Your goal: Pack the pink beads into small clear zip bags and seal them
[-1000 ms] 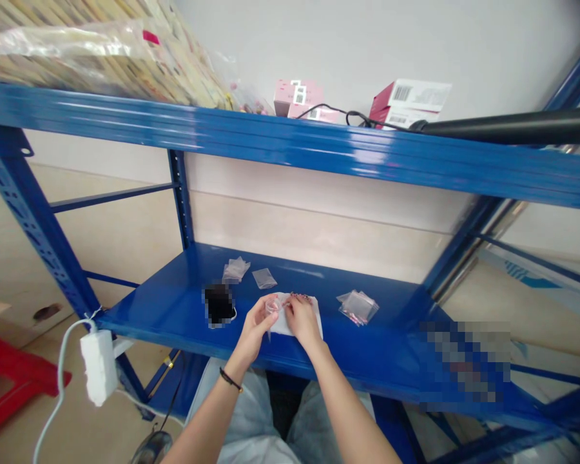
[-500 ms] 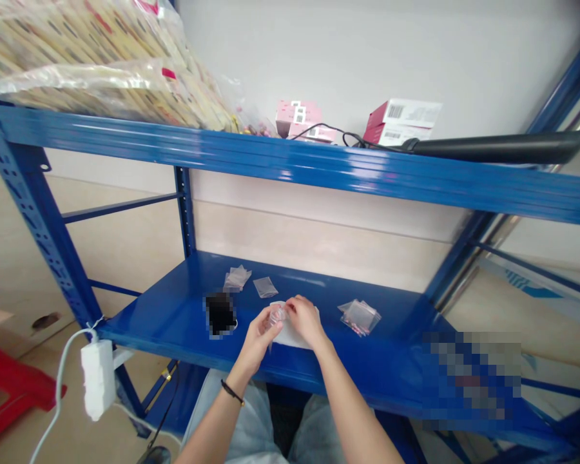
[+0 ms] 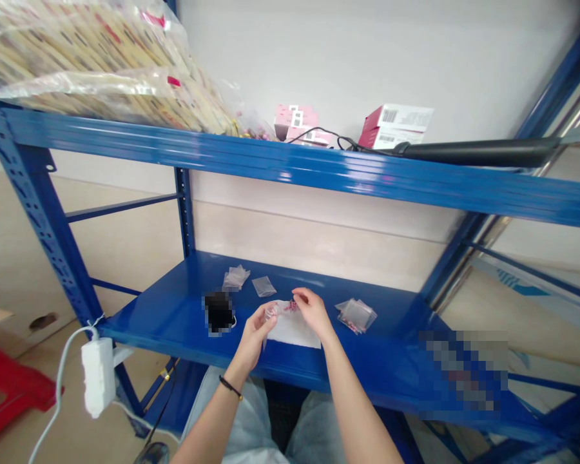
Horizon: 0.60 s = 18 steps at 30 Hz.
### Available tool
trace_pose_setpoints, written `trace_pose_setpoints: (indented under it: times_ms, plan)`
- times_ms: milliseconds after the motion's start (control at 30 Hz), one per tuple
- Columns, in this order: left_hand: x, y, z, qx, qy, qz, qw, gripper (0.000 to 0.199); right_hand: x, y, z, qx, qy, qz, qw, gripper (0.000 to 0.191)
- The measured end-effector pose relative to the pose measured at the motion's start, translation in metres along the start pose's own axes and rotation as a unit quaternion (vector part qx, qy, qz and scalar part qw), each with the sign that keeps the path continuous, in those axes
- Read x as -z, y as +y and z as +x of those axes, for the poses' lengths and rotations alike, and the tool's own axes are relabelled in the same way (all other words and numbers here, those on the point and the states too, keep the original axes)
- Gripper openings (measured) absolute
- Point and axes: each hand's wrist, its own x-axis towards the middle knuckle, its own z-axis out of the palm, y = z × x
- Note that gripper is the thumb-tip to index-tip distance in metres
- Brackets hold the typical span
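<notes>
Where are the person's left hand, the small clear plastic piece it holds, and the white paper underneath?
Left hand (image 3: 252,335): head view, back of the hand.
Small clear plastic piece (image 3: 271,313): head view, its middle.
White paper (image 3: 297,334): head view, its bare middle.

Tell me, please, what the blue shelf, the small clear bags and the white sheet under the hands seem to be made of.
The blue shelf looks like painted steel: glossy finish with reflections, punched holes in its uprights. The small clear bags look like thin plastic film, see-through and creased. The white sheet looks matte, probably paper or tissue; the look leaves that open.
</notes>
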Motion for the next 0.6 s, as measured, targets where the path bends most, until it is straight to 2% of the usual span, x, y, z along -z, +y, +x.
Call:
trace_pose_setpoints:
  times_ms: [133, 333, 467, 600]
  plan:
    - [0.002, 0.001, 0.0, -0.001, 0.02, -0.008, 1.0, 0.044, -0.013, 0.013, -0.004, 0.013, -0.042, -0.077, 0.996, 0.026]
    - [0.005, -0.001, 0.002, -0.005, 0.031, -0.028, 0.999, 0.045, -0.021, 0.006, -0.003, 0.056, -0.083, -0.176, 0.979, 0.029]
    - [0.007, -0.002, 0.002, -0.004, 0.045, -0.043, 0.998, 0.047, -0.02, 0.002, 0.003, 0.077, -0.115, -0.216, 0.967, 0.027]
    - [0.008, -0.002, 0.001, -0.004, 0.037, -0.054, 0.998, 0.044, -0.021, 0.001, 0.006, 0.092, -0.13, -0.244, 0.957, 0.029]
